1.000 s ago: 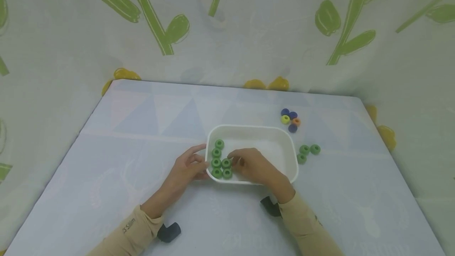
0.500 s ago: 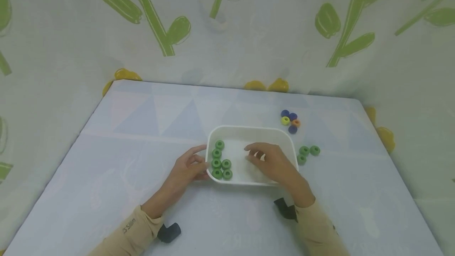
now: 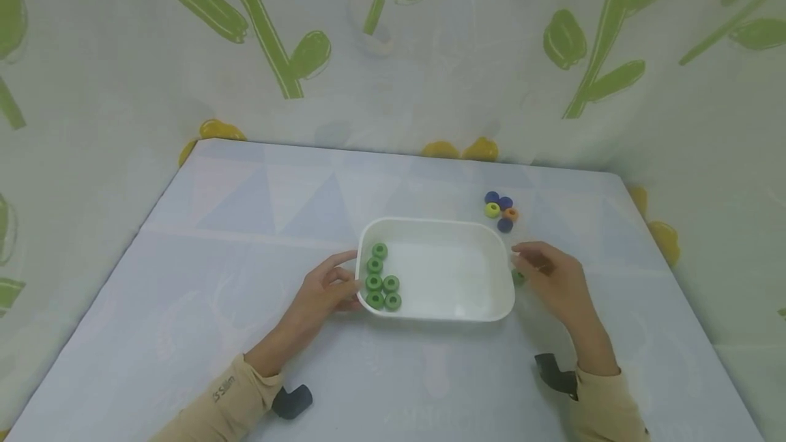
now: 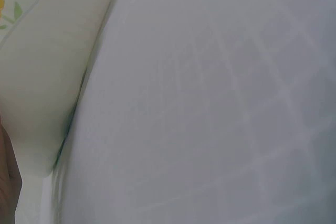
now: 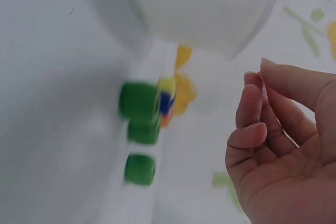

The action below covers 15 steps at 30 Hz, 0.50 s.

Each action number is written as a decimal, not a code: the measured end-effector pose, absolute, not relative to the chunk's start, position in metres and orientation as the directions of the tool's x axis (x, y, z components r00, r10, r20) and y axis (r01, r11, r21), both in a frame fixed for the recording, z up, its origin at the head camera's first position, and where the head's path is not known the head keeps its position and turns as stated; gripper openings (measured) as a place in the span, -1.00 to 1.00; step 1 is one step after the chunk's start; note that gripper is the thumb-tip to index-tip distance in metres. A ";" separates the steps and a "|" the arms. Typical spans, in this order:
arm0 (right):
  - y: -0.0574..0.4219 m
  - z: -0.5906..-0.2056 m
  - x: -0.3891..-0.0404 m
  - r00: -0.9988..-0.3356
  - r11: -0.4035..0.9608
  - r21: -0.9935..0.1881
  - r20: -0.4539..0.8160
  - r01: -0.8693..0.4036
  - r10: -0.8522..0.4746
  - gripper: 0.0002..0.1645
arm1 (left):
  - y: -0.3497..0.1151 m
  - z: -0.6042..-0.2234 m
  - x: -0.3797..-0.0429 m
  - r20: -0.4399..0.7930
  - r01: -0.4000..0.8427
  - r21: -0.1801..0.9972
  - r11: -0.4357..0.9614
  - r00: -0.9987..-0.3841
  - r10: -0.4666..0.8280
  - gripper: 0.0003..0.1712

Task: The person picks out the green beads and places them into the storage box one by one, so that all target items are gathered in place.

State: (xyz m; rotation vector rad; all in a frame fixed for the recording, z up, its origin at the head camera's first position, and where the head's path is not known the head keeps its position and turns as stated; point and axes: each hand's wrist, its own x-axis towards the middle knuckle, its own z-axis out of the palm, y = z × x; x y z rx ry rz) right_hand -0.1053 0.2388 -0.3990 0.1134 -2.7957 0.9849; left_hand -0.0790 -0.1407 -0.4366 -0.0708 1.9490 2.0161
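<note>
A white rectangular tray (image 3: 457, 271) stands mid-table in the head view. Several green beads (image 3: 374, 283) with holes sit inside along its left end. My left hand (image 3: 321, 295) holds that end, thumb at the rim and fingers along the outer wall; the left wrist view shows just a sliver of this hand (image 4: 7, 182). Beyond the tray's right end, my right hand (image 3: 555, 285) hovers over loose green beads (image 3: 518, 277), largely covering them. In the right wrist view its thumb and index tip come close together with nothing between, and three green beads (image 5: 139, 100) lie apart from the fingers.
Behind the tray's right corner lies a small cluster of beads: blue, a yellow bead (image 3: 492, 210) and an orange bead (image 3: 511, 214). A patterned cloth wall rises past the table's back edge. Dark wrist mounts (image 3: 292, 402) hang at both sleeves.
My right hand has moved out of the tray to the right, over the loose green beads. The left hand stays at the tray's left end, and the beads inside keep their places.
</note>
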 end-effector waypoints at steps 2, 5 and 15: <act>0.251 -0.404 -0.104 -0.973 0.785 -0.607 0.232 -0.128 0.021 -0.75 | -0.140 -0.437 -0.079 -0.263 -0.270 0.963 -0.007 -0.943 0.204 -0.28; 0.266 -0.411 -0.102 -0.958 0.782 -0.611 0.278 -0.123 0.067 -0.74 | -0.140 -0.436 -0.079 -0.262 -0.269 0.963 -0.005 -0.944 0.202 -0.27; 0.287 -0.427 -0.100 -0.968 0.761 -0.641 0.120 0.094 0.221 -0.59 | -0.139 -0.432 -0.077 -0.279 -0.283 0.959 0.009 -0.942 0.183 -0.28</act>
